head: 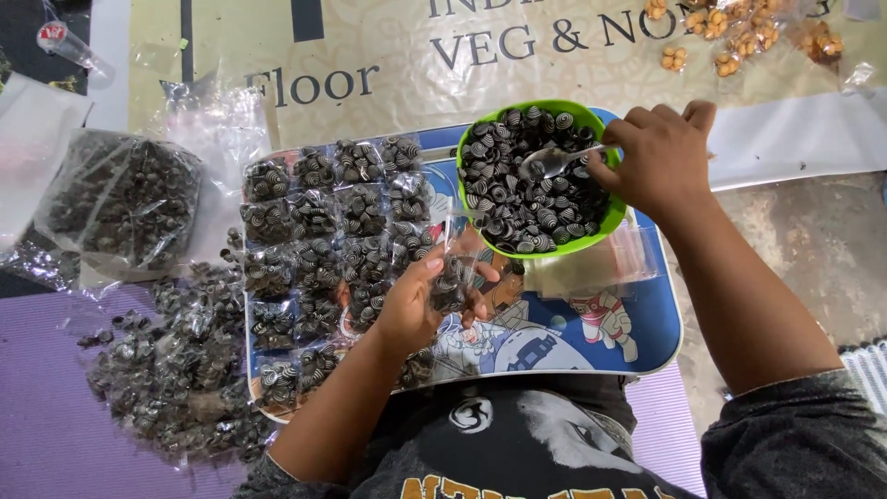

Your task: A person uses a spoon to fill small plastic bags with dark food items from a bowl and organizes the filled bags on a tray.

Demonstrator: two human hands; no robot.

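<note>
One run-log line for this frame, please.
left hand: holds small clear plastic pouch | right hand: metal spoon in green round bowl of swirl-patterned pieces

Left hand (416,305) fingers pinched, forearm bent inward, right hand (658,155) fisted, arm outstretched

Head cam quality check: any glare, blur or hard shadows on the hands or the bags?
Head view: soft, even light with no hard shadows; the left hand and right hand look sharp; faint glare on the clear plastic bags of striped black-and-white spiral snacks and on the metal spoon; slight wide-angle bend at the edges.
</note>
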